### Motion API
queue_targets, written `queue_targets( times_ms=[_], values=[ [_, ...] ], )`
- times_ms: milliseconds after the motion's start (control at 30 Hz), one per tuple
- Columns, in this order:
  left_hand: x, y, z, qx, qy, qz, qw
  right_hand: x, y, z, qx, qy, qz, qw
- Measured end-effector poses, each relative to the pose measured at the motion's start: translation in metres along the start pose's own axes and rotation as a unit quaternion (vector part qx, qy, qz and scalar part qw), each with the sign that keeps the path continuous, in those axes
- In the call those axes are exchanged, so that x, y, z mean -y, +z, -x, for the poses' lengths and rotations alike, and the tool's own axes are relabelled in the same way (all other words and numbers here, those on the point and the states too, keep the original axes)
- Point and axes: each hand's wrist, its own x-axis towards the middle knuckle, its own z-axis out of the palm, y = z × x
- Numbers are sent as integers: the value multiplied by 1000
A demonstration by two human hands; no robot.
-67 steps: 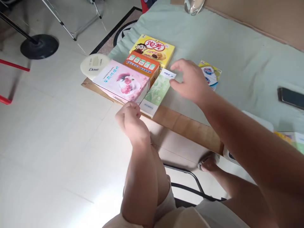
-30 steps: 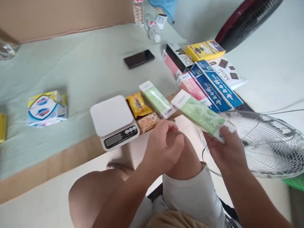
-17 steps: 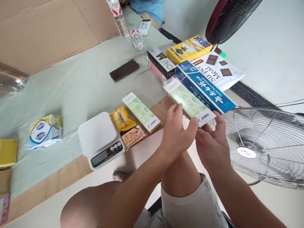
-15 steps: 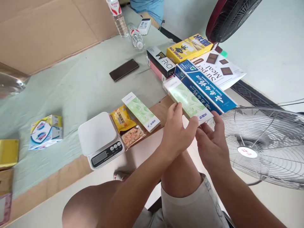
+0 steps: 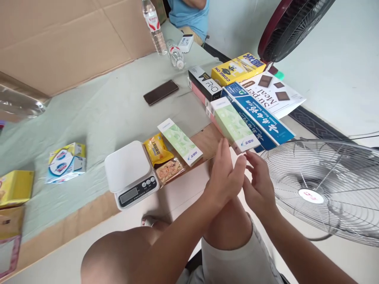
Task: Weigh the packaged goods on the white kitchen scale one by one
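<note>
A long pale green box point(image 5: 233, 123) lies on a pink box, right beside a blue toothpaste box point(image 5: 257, 114), at the mat's near right corner. My left hand point(image 5: 225, 173) hovers just below its near end with the fingers stretched out and holds nothing. My right hand point(image 5: 257, 183) is beside it, fingers apart and empty. Neither hand touches the box. A second green box point(image 5: 180, 141) lies to the left on the mat's edge.
A white kitchen scale point(image 5: 130, 173), a yellow snack pack point(image 5: 156, 148) and a peanut pack point(image 5: 169, 169) sit left of my hands. Behind them lie a phone point(image 5: 160, 92) and several boxes. A floor fan point(image 5: 325, 185) stands close on the right. A soap pack point(image 5: 66, 161) lies at left.
My right hand carried the green box from the left pile to the right, both hands set it beside the blue box, then let go and drew back a little.
</note>
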Motion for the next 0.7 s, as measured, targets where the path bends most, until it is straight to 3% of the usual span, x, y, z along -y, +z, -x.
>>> queue_targets(
  times_ms=[167, 233, 300, 400, 533, 633, 700],
  values=[
    [0, 2, -5, 22, 19, 20, 999, 2, 6, -3, 24, 9, -15, 1000],
    [2, -6, 0, 6, 43, 25, 999, 4, 3, 3, 13, 4, -27, 1000],
    [3, -24, 12, -15, 107, 27, 994, 10, 0, 10, -5, -14, -47, 999],
    [4, -67, 38, -58, 219, 25, 974, 27, 0, 17, -4, -55, -84, 995],
    [10, -142, 78, -167, 281, 5, 945, 62, 25, 20, 60, -104, -117, 986],
    [28, -198, 107, -259, 282, -6, 924, 90, 59, 25, 130, -132, -135, 973],
    [47, -229, 123, -334, 221, 13, 916, 108, 84, 29, 182, -149, -132, 963]
  ],
)
